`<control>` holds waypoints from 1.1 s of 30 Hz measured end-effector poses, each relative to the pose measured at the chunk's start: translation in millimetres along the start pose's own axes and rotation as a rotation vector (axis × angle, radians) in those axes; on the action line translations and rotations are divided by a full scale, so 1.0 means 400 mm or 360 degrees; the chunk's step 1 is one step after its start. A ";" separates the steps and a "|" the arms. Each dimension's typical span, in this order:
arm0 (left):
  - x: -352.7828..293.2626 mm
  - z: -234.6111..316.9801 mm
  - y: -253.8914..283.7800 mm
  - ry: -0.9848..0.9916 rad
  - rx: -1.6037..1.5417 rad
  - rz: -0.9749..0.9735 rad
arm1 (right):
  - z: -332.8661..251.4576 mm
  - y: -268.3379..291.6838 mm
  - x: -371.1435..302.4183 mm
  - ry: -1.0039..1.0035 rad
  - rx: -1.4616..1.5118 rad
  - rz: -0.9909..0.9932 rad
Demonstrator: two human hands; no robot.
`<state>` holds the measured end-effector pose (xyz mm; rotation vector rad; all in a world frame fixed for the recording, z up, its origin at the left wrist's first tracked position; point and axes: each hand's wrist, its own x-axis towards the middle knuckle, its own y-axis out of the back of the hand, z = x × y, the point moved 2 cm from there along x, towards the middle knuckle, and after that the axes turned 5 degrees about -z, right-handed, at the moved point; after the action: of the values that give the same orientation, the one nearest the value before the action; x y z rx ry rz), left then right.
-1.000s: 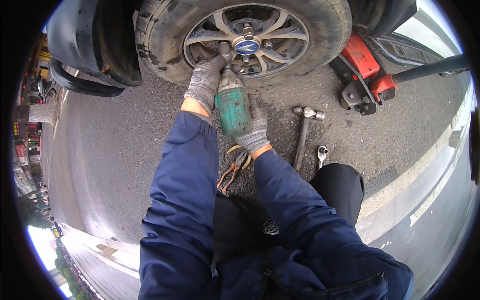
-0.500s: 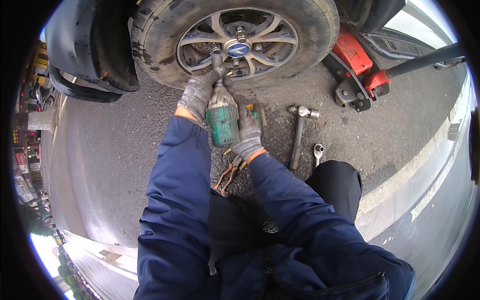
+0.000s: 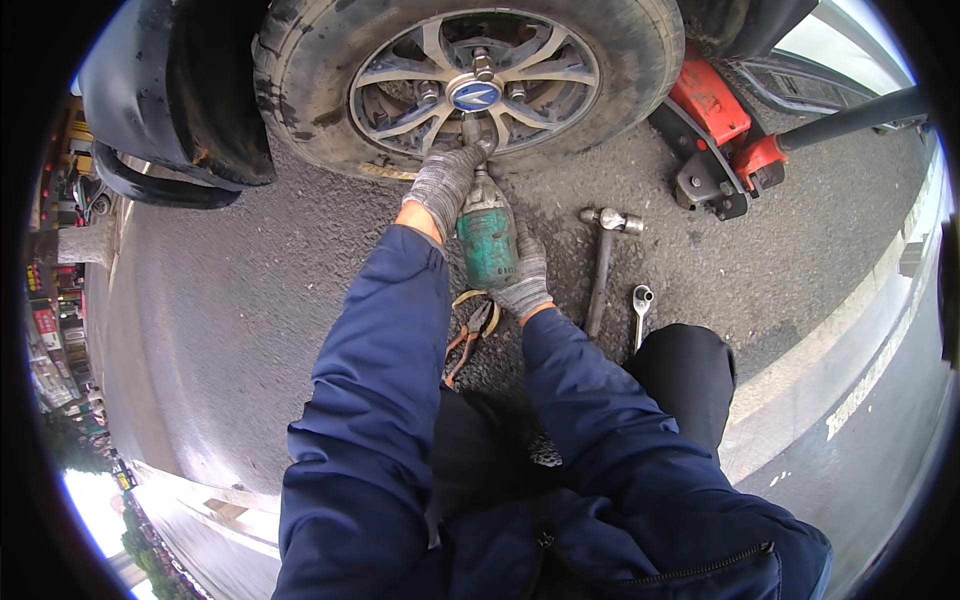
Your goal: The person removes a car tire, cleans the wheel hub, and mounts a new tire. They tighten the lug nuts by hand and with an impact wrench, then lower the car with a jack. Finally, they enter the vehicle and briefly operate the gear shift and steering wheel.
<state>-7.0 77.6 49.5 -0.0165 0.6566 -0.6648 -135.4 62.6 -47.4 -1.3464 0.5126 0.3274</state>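
Both my hands, in grey knit gloves, hold a green and grey impact wrench [image 3: 488, 240] that points at the car wheel [image 3: 330, 110]. My left hand [image 3: 447, 180] is wrapped round its front end, close to the socket [image 3: 471, 128]. That socket sits at the lowest lug nut, just under the blue centre cap [image 3: 474, 95]; the nut itself is hidden. My right hand [image 3: 528, 272] grips the wrench's rear from the right, its handle mostly out of sight. Other lug nuts [image 3: 484, 66] show in the alloy rim.
A red floor jack [image 3: 710, 100] with a long dark handle stands right of the wheel. On the asphalt lie a hammer [image 3: 602, 265], a ratchet wrench [image 3: 640, 312] and orange-handled pliers [image 3: 466, 342]. A black bumper [image 3: 175, 90] hangs at the upper left.
The impact wrench has moved right, from the left lug nut to the lowest one. Both hands have travelled along with it, and the pliers are less covered.
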 end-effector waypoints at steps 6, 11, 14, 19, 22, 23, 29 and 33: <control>-0.002 0.020 -0.014 -0.0029 0.0076 0.0142 | 0.009 -0.009 0.010 -0.0086 0.0193 -0.0241; 0.018 0.033 -0.008 -0.0131 0.0058 0.0044 | -0.008 -0.033 0.025 0.0071 -0.0015 -0.0200; 0.038 0.026 -0.001 -0.0063 -0.0022 0.0066 | -0.020 -0.028 0.046 0.0015 -0.0100 -0.0225; 0.047 0.037 0.005 -0.0054 -0.0087 -0.0012 | -0.026 -0.003 0.098 0.0234 -0.0325 -0.0194; 0.012 0.030 -0.001 -0.0129 -0.0049 0.0020 | -0.014 0.023 0.086 0.0537 -0.0933 -0.0356; -0.003 0.022 -0.004 0.0009 -0.0095 0.0109 | -0.009 0.029 0.069 0.0871 -0.1518 -0.0380; -0.095 0.036 -0.078 -0.0183 -0.0009 -0.0091 | 0.020 0.023 -0.041 0.0119 -0.0075 -0.0433; -0.095 0.104 -0.122 -0.0279 -0.0087 -0.0095 | -0.037 -0.089 -0.091 0.0258 -0.0214 -0.0287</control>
<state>-33.6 52.9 114.9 -0.1438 0.5068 -0.6945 -150.5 43.2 -0.3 -1.5465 0.5062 0.1063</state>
